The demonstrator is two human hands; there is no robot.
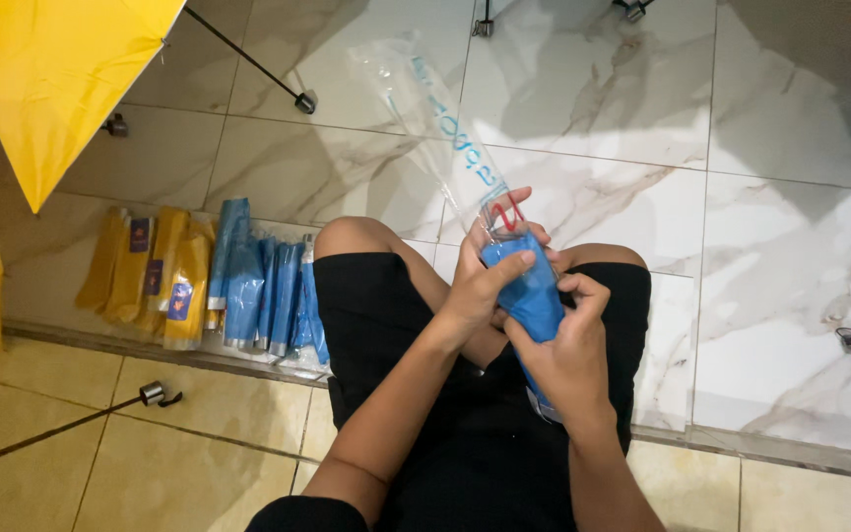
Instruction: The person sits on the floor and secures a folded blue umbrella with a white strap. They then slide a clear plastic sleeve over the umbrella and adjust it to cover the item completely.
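Marble floor tiles [642,99], white with grey veins, spread out ahead of the seated person, giving way to yellowish tiles nearer the body. Both sets of fingers are clenched on a folded blue umbrella [529,291] held over the lap: the left hand [485,281] wraps the upper end where it enters a clear plastic sleeve [435,118], apparently to hold the mouth of the sleeve steady, while the right hand [568,345] grips the lower part from below, seemingly to steady or push it. The sleeve's loose end stands up and away over the floor. Beside the left knee, along the floor's step edge, lie sleeved blue umbrellas [268,291] and, further left, sleeved yellow umbrellas [155,276], side by side. Open yellow umbrellas [61,79] crowd the left edge and far right corner, their black handles [155,394] poking across the tiles.
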